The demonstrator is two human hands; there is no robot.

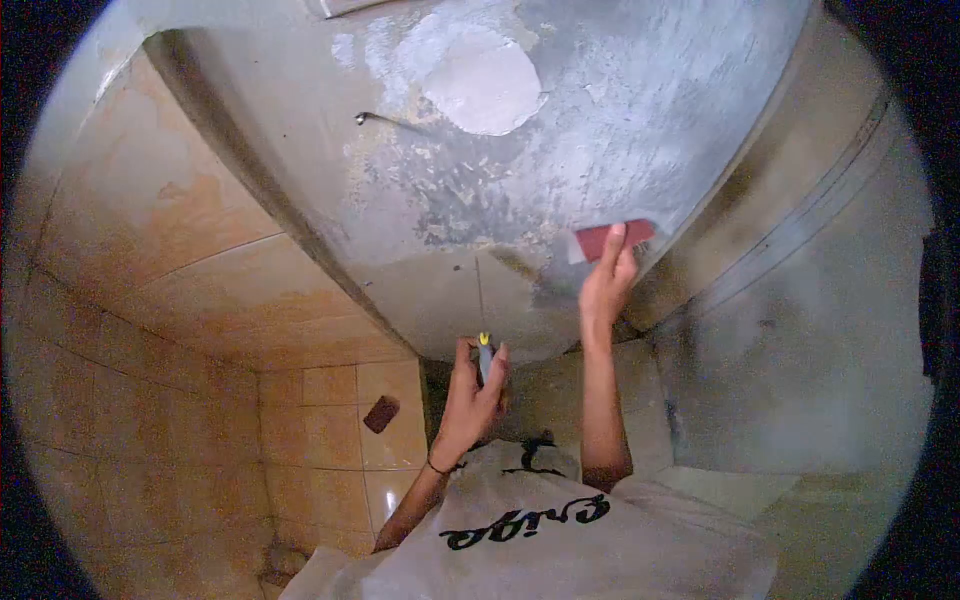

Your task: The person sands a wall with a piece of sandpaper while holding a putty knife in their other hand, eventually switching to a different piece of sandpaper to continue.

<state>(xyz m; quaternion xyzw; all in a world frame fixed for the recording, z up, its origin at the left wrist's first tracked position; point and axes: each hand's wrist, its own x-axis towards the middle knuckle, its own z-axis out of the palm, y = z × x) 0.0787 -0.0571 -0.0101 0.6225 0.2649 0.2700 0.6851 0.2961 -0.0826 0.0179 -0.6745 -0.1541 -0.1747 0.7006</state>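
My right hand point(607, 290) presses a reddish-brown rectangular piece of sandpaper point(598, 243) flat against the grey wall point(560, 170), thumb on top. Pale, patchy coating covers the wall around it. Lower and to the left, my left hand point(474, 395) is closed around a slim tool with a grey handle and yellow end point(486, 352); its other end is hidden by the hand. That hand is in front of my shirt, near the wall's lower edge.
A round white patch point(485, 80) is higher on the wall, beside a small metal hook point(362, 118). Orange-beige tiles point(150, 200) line the left side. A dark red-brown block point(381, 414) lies on the tiles. A curved grey surface point(800, 230) bounds the right.
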